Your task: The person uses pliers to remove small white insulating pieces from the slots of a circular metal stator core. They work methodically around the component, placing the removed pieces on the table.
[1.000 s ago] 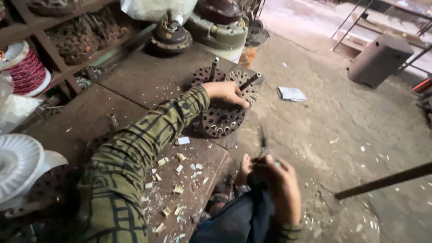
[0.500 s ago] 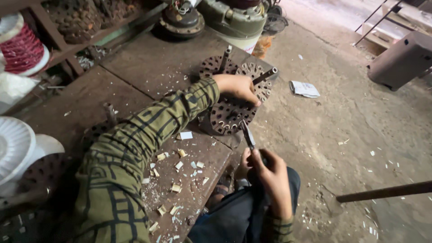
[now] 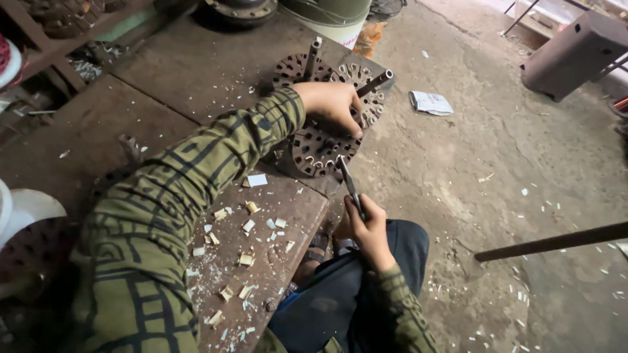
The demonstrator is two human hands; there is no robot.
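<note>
Head camera view, looking down on a person seated at the corner of a worn wooden desk. Their left hand lies flat on a round, dark metal motor core ringed with slots, fingers spread and curled over its top, pressing it down. The core sits at the desk's near corner, partly over the edge. Just beyond those fingers lie two more slotted discs, each with a metal shaft rising from its middle.

The right hand is closed tight around the handle of a thin, dark, blade-like tool. Its tip points up from the fingers and touches the lower rim of the core. This hand hangs off the desk, over the person's dark-trousered lap.

No container sits near either hand; a pale green drum stands at the far end of the desk, its contents out of view.

Below the left fingers, small pale paper scraps litter the desk along its edge. To the right of both hands the concrete floor is open, dotted with more scraps. A folded paper lies on it, a long dark rod crosses it, and a grey metal box stands farther off.
</note>
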